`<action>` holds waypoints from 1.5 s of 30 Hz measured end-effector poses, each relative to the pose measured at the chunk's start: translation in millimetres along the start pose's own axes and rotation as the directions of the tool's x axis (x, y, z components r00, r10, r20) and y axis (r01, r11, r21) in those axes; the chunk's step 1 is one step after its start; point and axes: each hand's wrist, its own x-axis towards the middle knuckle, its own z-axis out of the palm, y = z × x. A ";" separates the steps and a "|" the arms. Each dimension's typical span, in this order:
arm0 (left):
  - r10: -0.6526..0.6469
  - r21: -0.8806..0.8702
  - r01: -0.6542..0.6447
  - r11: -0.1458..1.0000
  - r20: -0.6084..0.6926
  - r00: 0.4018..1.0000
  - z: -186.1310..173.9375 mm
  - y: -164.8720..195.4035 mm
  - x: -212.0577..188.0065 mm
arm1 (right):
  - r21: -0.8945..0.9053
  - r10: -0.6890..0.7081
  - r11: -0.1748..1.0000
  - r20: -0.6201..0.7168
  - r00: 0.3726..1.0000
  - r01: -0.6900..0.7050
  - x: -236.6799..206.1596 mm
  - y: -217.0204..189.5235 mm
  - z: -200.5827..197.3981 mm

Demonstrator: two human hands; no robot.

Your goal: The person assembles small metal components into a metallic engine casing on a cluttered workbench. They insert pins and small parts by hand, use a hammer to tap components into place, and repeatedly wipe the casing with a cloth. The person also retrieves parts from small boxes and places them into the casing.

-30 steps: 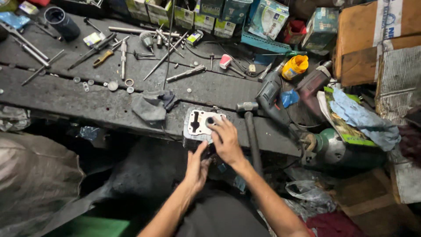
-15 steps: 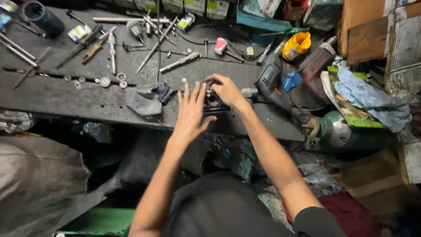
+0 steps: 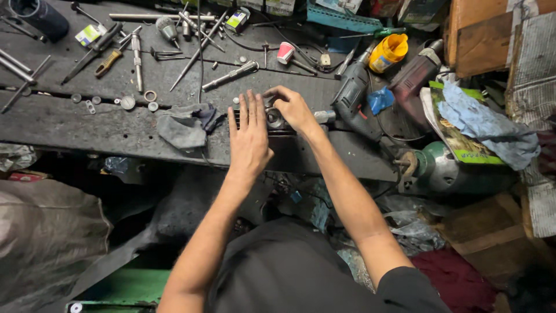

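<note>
At the table edge: we work over a dark, ribbed metal part [image 3: 278, 124] lying flat on the table [image 3: 69, 124].
Left hand: our left hand [image 3: 249, 136] lies open and flat on the part, fingers spread, seemingly pressing it down so it cannot slide.
Right hand: our right hand [image 3: 295, 107] is curled closed around the part's round silver fitting, gripping it from above; the fingertips hide what they pinch.
Part: it sits near the front edge, close to our body, where both arms reach it easily.
Rag: a grey rag [image 3: 182, 127] lies just beside the left hand, near enough for wiping.
Drill: a grey drill [image 3: 353, 101] rests on its side just right of the right hand.
Washers: small rings [image 3: 124, 103] lie loose, well left of the part.
Long tools: screwdrivers and rods [image 3: 136, 49] are pushed to the back, apart from our work.
</note>
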 end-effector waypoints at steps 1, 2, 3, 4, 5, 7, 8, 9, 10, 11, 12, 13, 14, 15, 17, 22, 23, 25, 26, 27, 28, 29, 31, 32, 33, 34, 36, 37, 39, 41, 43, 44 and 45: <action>0.009 -0.020 -0.009 1.000 0.012 1.000 0.3 -0.3 -1.6 | -0.017 -0.053 0.998 -0.008 0.999 0.053 -1.4 -0.7 0.0; 0.020 -0.041 -0.019 0.999 0.021 1.000 0.4 -1.5 -2.3 | -0.036 -0.107 0.994 -0.016 0.994 0.106 -2.3 -1.4 -0.6; 0.031 -0.063 -0.029 0.998 0.030 0.999 0.2 -3.3 -2.6 | -0.058 -0.161 0.985 -0.022 0.987 0.160 -2.7 -2.1 -1.1; 0.068 -0.152 -0.065 0.986 0.014 0.998 -0.9 -6.8 -2.9 | -0.096 -0.135 0.987 -0.020 0.991 0.132 -2.5 -2.5 -1.5; 0.104 -0.240 -0.101 0.965 -0.003 0.995 -3.0 -11.9 -2.7 | -0.134 -0.107 0.986 -0.020 0.994 0.104 -1.9 -2.5 -2.2; 0.139 -0.331 -0.129 0.935 0.008 0.990 -6.3 -17.9 -3.1 | -0.149 -0.033 0.988 -0.027 0.999 0.028 0.4 -0.7 -2.5; 0.146 -0.337 -0.125 0.933 0.036 0.989 -7.9 -20.9 -2.3 | -0.127 0.012 0.992 -0.039 0.999 -0.017 1.9 1.1 -2.5; 0.155 -0.343 -0.125 0.931 0.061 0.986 -9.2 -22.9 -1.6 | -0.106 0.055 0.993 -0.052 0.997 -0.060 3.6 3.5 -2.5; 0.156 -0.304 -0.133 0.943 0.055 0.986 -10.2 -23.8 -1.9 | -0.083 0.014 0.996 -0.037 0.999 -0.017 4.8 6.5 -2.6; 0.157 -0.267 -0.139 0.954 0.048 0.986 -10.2 -22.4 -2.1 | -0.061 -0.027 0.998 -0.022 0.999 0.025 5.9 9.8 -2.6; 0.157 -0.230 -0.143 0.963 0.041 0.987 -10.0 -20.7 -2.5 | -0.038 -0.067 0.997 -0.007 0.998 0.066 6.9 13.1 -2.6; 0.109 -0.191 -0.096 0.977 0.059 0.992 -9.2 -17.8 -3.3 | -0.053 -0.067 0.996 -0.003 0.998 0.067 7.6 16.3 -2.8; 0.060 -0.150 -0.049 0.987 0.076 0.995 -7.4 -12.4 -3.8 | -0.067 -0.068 0.995 0.000 0.998 0.068 8.2 18.9 -2.6; 0.013 -0.109 -0.003 0.994 0.090 0.996 -5.7 -7.7 -4.1 | -0.080 -0.069 0.994 0.002 0.998 0.069 8.4 20.9 -2.6; -0.046 -0.045 0.046 0.998 0.000 0.999 -1.3 3.9 -4.1 | 0.016 -0.072 0.997 0.007 0.997 0.072 8.4 22.3 -1.9; 0.021 -0.268 -0.014 0.963 0.021 1.000 -4.4 -6.4 -2.3 | -0.082 -0.035 0.996 -0.063 0.997 0.030 3.8 12.7 -1.6; 0.047 -0.298 -0.034 0.954 0.037 0.998 -6.1 -12.4 -1.3 | -0.096 0.015 0.995 -0.065 0.998 -0.021 3.1 10.0 -1.9; 0.085 -0.312 -0.065 0.948 0.052 0.995 -7.2 -17.8 -3.4 | -0.097 0.071 0.992 -0.065 0.995 -0.077 0.6 6.4 -1.6; 0.100 -0.293 -0.083 0.952 0.044 0.994 -7.0 -20.1 -2.6 | -0.087 0.069 0.993 -0.065 0.995 -0.075 1.2 5.3 -1.4; 0.117 -0.272 -0.104 0.957 0.034 0.993 -6.0 -20.5 -1.9 | -0.075 0.063 0.995 -0.067 0.996 -0.068 1.3 5.1 -1.2; 0.095 -0.226 -0.080 0.971 0.058 0.994 -4.4 -19.5 -1.7 | -0.061 0.015 0.998 -0.071 0.997 -0.020 1.7 5.7 -0.7; 0.071 -0.181 -0.055 0.982 0.083 0.994 -2.2 -17.0 -2.0 | -0.047 -0.030 0.999 -0.074 0.997 0.027 2.4 6.9 -0.3; 0.038 -0.094 -0.034 0.995 0.044 0.998 2.2 -11.3 -3.5 | -0.011 -0.073 0.997 -0.072 0.995 0.073 3.5 10.5 0.6; 0.032 -0.052 -0.033 0.998 -0.018 0.999 4.2 -8.1 -4.8 | 0.015 -0.071 0.997 -0.067 0.995 0.072 3.8 12.5 0.9; 0.026 -0.010 -0.027 1.000 -0.080 0.996 5.4 -6.5 -6.2 | 0.041 -0.069 0.997 -0.058 0.996 0.071 4.2 14.3 1.1; 0.036 -0.094 -0.044 0.995 -0.086 0.996 5.4 -7.6 -8.0 | -0.005 -0.068 0.998 -0.072 0.995 0.068 4.1 15.8 1.0; 0.070 -0.265 -0.096 0.959 -0.104 0.992 4.6 -11.2 -9.7 | -0.101 -0.070 0.993 -0.116 0.991 0.058 4.5 17.0 0.2; 0.085 -0.281 -0.109 0.954 -0.095 0.992 4.0 -13.3 -9.8 | -0.127 -0.065 0.991 -0.114 0.991 0.050 4.4 16.1 -0.2; 0.102 -0.305 -0.121 0.945 -0.078 0.992 2.4 -18.5 -9.8 | -0.174 -0.059 0.984 -0.095 0.994 0.042 5.8 15.5 -0.9; 0.122 -0.259 -0.140 0.956 -0.084 0.989 2.2 -21.7 -8.2 | -0.141 -0.035 0.990 -0.098 0.995 0.021 7.1 13.3 -0.8; 0.111 -0.187 -0.129 0.974 -0.101 0.989 4.5 -20.2 -6.0 | -0.122 -0.029 0.992 -0.095 0.995 0.017 7.2 11.5 -0.9; 0.089 -0.138 -0.105 0.985 -0.116 0.989 6.6 -16.9 -5.6 | -0.119 -0.035 0.993 -0.087 0.996 0.024 6.9 10.9 -0.9; 0.067 -0.088 -0.079 0.993 -0.132 0.989 8.6 -13.8 -5.0 | -0.116 -0.041 0.993 -0.080 0.996 0.031 6.3 10.6 -1.0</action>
